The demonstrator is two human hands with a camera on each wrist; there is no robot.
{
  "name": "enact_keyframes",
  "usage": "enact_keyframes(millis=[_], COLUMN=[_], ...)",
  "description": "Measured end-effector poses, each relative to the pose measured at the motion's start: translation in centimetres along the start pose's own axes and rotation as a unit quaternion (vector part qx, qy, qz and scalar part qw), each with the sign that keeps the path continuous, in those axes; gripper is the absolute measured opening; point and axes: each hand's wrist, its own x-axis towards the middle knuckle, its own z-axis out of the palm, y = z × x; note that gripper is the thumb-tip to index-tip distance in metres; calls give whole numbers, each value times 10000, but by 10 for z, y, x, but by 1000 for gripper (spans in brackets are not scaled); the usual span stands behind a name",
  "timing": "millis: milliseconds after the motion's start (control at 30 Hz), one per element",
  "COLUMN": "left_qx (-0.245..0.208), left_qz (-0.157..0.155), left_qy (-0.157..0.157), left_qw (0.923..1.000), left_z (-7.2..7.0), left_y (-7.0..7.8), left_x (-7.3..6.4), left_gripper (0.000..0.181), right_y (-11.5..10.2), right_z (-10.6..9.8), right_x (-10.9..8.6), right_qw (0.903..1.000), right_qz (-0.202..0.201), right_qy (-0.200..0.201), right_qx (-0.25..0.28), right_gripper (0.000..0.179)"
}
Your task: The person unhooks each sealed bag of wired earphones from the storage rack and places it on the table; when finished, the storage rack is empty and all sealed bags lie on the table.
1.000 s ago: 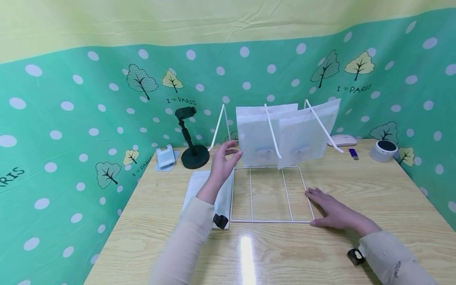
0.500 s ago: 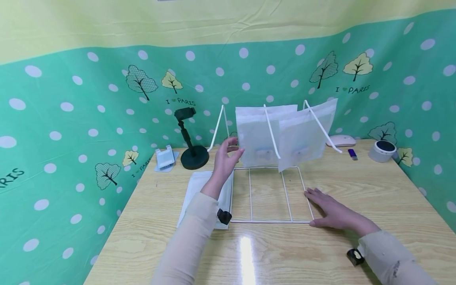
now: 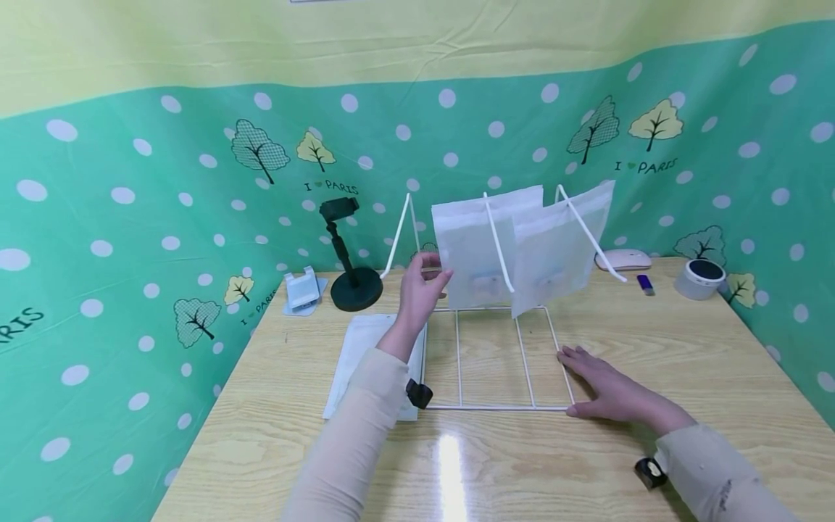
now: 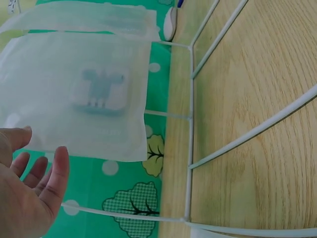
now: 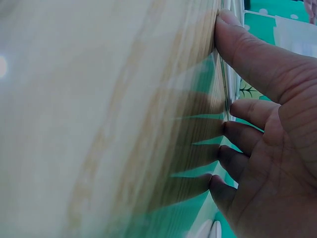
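Note:
A white wire rack [image 3: 497,408] with slanting prongs stands on the table. Two frosted plastic bags hang on it: a left bag [image 3: 466,246] and a right bag [image 3: 554,254]. Through the left bag, the left wrist view shows a pale boxy item [image 4: 100,91] with a grey shape on it. My left hand [image 3: 419,293] is at that bag's left edge, thumb overlapping it and fingers loosely bent, not pinching. My right hand [image 3: 603,384] rests spread at the rack base's right side, fingertips on the table in the right wrist view [image 5: 270,129].
Another flat bag [image 3: 372,348] lies left of the rack, partly beneath my left forearm. Behind it stand a black stand [image 3: 355,288] and a light blue phone holder [image 3: 303,290]. A white mouse [image 3: 624,259], purple USB stick [image 3: 646,284] and round white device [image 3: 700,279] sit back right.
My left hand has moved right, further onto the left bag's edge. That bag now tilts, its top edge rising to the right. The right bag has shifted slightly; my right hand stays in place.

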Motion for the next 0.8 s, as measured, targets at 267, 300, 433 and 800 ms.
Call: enact_keyframes(millis=[267, 300, 433, 800], left_qx=[362, 448, 726, 1160], left_qz=[333, 403, 613, 775], left_qy=[338, 363, 442, 623], left_qw=[9982, 9975, 9945, 9883], left_z=[4, 4, 4, 0], left_y=[2, 2, 3, 4], left_x=[-6, -6, -7, -7], left_gripper=[27, 26, 24, 15], right_y=[1, 1, 0, -2], right_z=[1, 2, 2, 1], right_x=[0, 0, 0, -1], right_qw=[9999, 9999, 10000, 10000], right_qz=[98, 101, 38, 19], right_qy=[-25, -29, 1, 13], right_qx=[15, 9, 19, 9], right_gripper=[96, 96, 96, 96])
